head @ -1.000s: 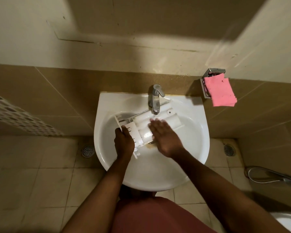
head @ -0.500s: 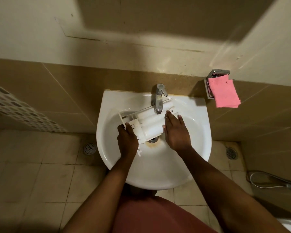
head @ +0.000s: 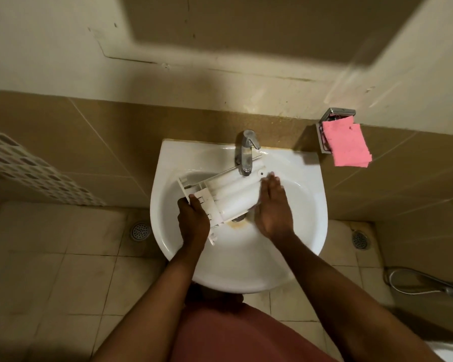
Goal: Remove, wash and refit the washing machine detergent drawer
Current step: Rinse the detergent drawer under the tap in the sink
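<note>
The white plastic detergent drawer (head: 228,194) lies across the white sink basin (head: 298,231), under the chrome tap (head: 246,155). Its ribbed underside faces up. My left hand (head: 194,220) grips the drawer's left end, fingers curled round its front panel. My right hand (head: 272,205) lies flat with straight fingers against the drawer's right end, near the tap. The drain is partly hidden under the drawer.
A pink cloth (head: 347,145) hangs on a chrome wall holder right of the sink. Floor drains (head: 140,230) sit on the tiled floor on both sides. A hose (head: 424,283) lies at the right. A white rim shows at the bottom right corner.
My right hand has slid from the middle of the drawer to its right end. My left hand keeps its grip on the left end.
</note>
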